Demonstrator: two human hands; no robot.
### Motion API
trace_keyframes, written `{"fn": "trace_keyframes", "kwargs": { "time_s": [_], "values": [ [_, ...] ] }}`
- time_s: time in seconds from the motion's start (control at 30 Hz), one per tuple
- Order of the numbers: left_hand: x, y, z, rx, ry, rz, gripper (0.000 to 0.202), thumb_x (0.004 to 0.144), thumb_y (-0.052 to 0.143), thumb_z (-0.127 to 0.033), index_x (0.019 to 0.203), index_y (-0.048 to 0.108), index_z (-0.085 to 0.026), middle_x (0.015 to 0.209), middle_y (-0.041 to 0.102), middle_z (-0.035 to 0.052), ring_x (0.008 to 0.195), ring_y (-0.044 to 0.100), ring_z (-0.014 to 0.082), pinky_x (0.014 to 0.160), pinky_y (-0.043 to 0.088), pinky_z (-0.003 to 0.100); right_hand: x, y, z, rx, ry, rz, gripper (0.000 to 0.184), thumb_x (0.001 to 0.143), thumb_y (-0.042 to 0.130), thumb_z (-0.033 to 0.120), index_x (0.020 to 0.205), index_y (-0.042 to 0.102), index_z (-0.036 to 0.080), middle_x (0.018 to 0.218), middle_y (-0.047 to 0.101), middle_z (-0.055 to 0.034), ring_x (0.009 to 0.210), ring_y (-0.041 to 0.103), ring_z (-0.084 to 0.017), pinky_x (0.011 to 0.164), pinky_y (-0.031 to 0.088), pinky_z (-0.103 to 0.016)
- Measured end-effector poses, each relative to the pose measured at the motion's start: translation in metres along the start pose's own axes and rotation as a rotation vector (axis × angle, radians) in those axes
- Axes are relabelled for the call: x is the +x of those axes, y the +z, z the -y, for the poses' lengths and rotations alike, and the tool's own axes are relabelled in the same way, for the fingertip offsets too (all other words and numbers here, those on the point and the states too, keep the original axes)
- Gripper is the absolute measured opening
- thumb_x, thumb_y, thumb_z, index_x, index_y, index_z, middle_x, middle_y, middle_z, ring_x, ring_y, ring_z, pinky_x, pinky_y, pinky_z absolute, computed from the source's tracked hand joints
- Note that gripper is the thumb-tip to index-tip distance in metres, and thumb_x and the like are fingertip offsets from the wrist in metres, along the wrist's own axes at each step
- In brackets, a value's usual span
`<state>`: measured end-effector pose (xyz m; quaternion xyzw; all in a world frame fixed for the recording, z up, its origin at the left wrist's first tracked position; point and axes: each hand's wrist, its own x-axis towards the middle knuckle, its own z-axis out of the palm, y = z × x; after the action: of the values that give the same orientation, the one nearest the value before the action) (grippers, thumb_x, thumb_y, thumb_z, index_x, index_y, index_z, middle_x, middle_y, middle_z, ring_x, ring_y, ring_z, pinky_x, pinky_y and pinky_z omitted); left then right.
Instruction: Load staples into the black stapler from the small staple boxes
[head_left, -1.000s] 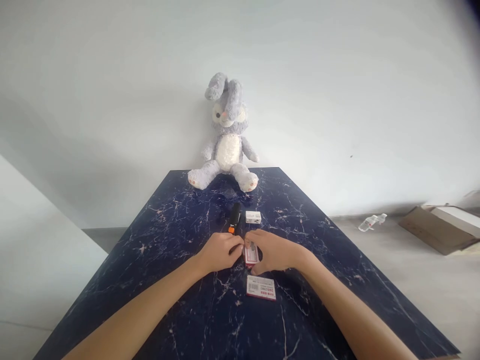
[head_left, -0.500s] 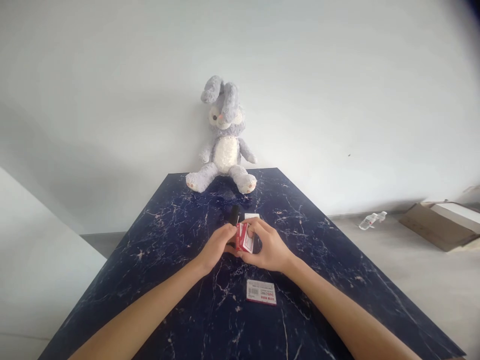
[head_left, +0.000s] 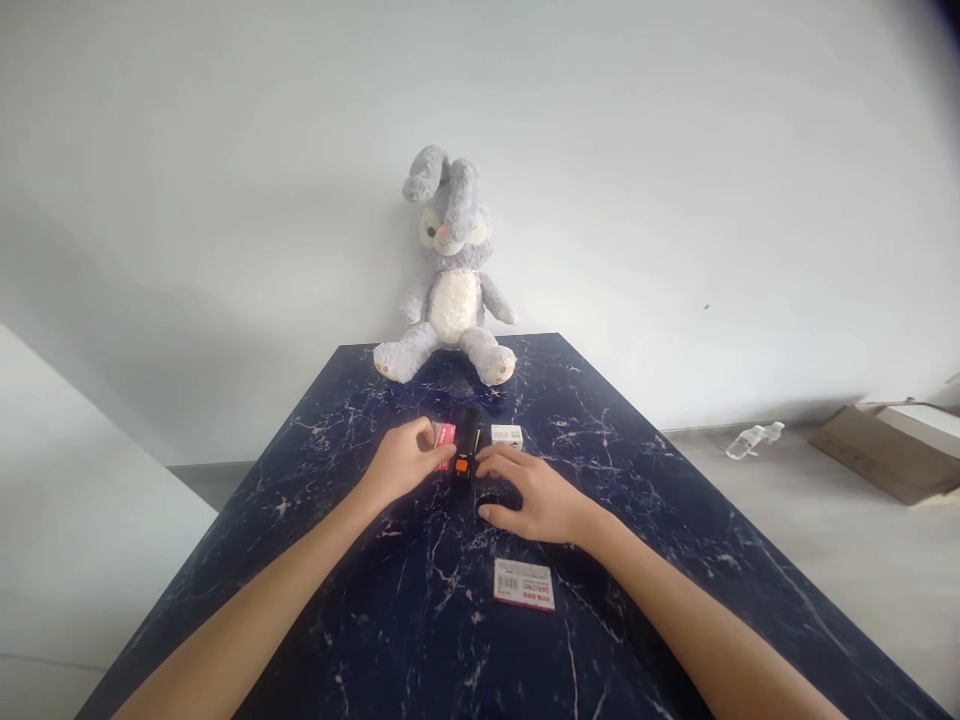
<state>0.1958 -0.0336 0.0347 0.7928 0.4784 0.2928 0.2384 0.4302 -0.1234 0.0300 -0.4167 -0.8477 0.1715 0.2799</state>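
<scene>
Since the earlier frame, the small red box (head_left: 444, 436) has been carried leftward and is now pinched in the fingers of the left hand (head_left: 405, 462) just beside the black stapler (head_left: 466, 445), while the right hand (head_left: 529, 497) is laid with fingers spread on the counter (head_left: 675, 560).

Small red box (head_left: 445, 436) beside black stapler (head_left: 466, 447)
</scene>
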Motion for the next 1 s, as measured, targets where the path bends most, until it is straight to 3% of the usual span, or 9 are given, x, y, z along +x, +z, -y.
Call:
{"fn": "trace_keyframes", "kwargs": {
  "time_s": [0.13, 0.23, 0.3, 0.4, 0.53, 0.67, 0.77, 0.93, 1.0],
  "values": [
    [0.001, 0.015, 0.028, 0.294, 0.007, -0.009, 0.029, 0.081, 0.065, -0.043, 0.070, 0.049, -0.021, 0.070, 0.059, 0.0012, 0.064, 0.056, 0.0183, 0.057, 0.034, 0.027, 0.001, 0.003, 0.001, 0.025, 0.072, 0.225, 0.042, 0.081, 0.070, 0.049, 0.114, 0.063, 0.024, 0.113, 0.064, -0.0066, 0.093, 0.063, -0.023, 0.083, 0.050, -0.036],
    [0.002, 0.016, 0.036, 0.245, 0.052, 0.037, 0.029, 0.086, 0.057, -0.045, 0.073, 0.052, -0.020, 0.078, 0.062, 0.0047, 0.065, 0.060, 0.0182, 0.056, 0.038, 0.027, -0.002, -0.004, 0.003, 0.120, 0.102, 0.420, 0.061, 0.072, 0.077, 0.051, 0.127, 0.062, 0.030, 0.137, 0.056, -0.0064, 0.108, 0.062, -0.028, 0.084, 0.050, -0.035],
    [0.002, 0.011, 0.036, 0.093, 0.019, 0.191, 0.028, 0.086, 0.057, -0.047, 0.082, 0.057, -0.019, 0.086, 0.065, 0.0061, 0.057, 0.061, 0.0149, 0.050, 0.040, 0.025, -0.006, -0.011, 0.004, 0.181, 0.123, 0.529, 0.074, 0.066, 0.081, 0.047, 0.135, 0.057, 0.036, 0.152, 0.043, -0.0045, 0.124, 0.055, -0.032, 0.087, 0.049, -0.035],
    [0.002, -0.002, 0.032, -0.139, -0.071, 0.464, 0.035, 0.081, 0.063, -0.046, 0.104, 0.059, -0.019, 0.097, 0.068, 0.0076, 0.052, 0.063, 0.0133, 0.047, 0.044, 0.024, -0.012, -0.018, 0.006, 0.194, 0.148, 0.610, 0.086, 0.056, 0.087, 0.041, 0.136, 0.057, 0.040, 0.159, 0.034, -0.0015, 0.137, 0.043, -0.038, 0.093, 0.048, -0.038],
    [0.001, -0.011, 0.026, -0.258, -0.058, 0.632, 0.049, 0.073, 0.073, -0.036, 0.116, 0.056, -0.021, 0.090, 0.070, 0.0040, 0.063, 0.068, 0.0181, 0.055, 0.048, 0.026, -0.014, -0.014, 0.008, 0.114, 0.136, 0.667, 0.093, 0.054, 0.088, 0.036, 0.140, 0.053, 0.040, 0.162, 0.027, -0.0019, 0.138, 0.041, -0.040, 0.093, 0.048, -0.040],
    [0.001, -0.005, 0.026, -0.206, 0.015, 0.515, 0.051, 0.070, 0.074, -0.031, 0.118, 0.059, -0.022, 0.072, 0.065, -0.0019, 0.061, 0.063, 0.0179, 0.054, 0.042, 0.025, -0.008, -0.004, 0.009, 0.077, 0.150, 0.548, 0.069, 0.066, 0.081, 0.045, 0.131, 0.061, 0.034, 0.155, 0.039, -0.0057, 0.119, 0.059, -0.035, 0.083, 0.050, -0.037],
    [0.002, 0.005, 0.028, -0.122, 0.056, 0.391, 0.051, 0.069, 0.076, -0.034, 0.118, 0.062, -0.024, 0.073, 0.064, -0.0020, 0.063, 0.062, 0.0181, 0.056, 0.041, 0.025, -0.003, 0.001, 0.009, 0.098, 0.176, 0.418, 0.058, 0.073, 0.076, 0.049, 0.126, 0.064, 0.030, 0.141, 0.052, -0.0071, 0.108, 0.063, -0.028, 0.086, 0.049, -0.036],
    [-0.002, 0.017, 0.025, -0.051, 0.137, 0.337, 0.068, 0.067, 0.080, -0.039, 0.129, 0.058, -0.027, 0.093, 0.070, 0.0020, 0.076, 0.065, 0.0212, 0.066, 0.046, 0.029, -0.004, -0.007, 0.005, 0.164, 0.119, 0.530, 0.086, 0.061, 0.085, 0.047, 0.139, 0.053, 0.033, 0.151, 0.043, -0.0066, 0.132, 0.047, -0.035, 0.099, 0.044, -0.039],
    [-0.004, 0.021, 0.022, -0.016, 0.183, 0.288, 0.071, 0.067, 0.081, -0.042, 0.133, 0.056, -0.028, 0.108, 0.069, 0.0057, 0.088, 0.066, 0.0248, 0.072, 0.048, 0.032, -0.005, -0.009, 0.006, 0.151, 0.115, 0.529, 0.086, 0.060, 0.086, 0.041, 0.139, 0.053, 0.033, 0.148, 0.047, -0.0070, 0.126, 0.051, -0.034, 0.094, 0.046, -0.037]
  ]
}}
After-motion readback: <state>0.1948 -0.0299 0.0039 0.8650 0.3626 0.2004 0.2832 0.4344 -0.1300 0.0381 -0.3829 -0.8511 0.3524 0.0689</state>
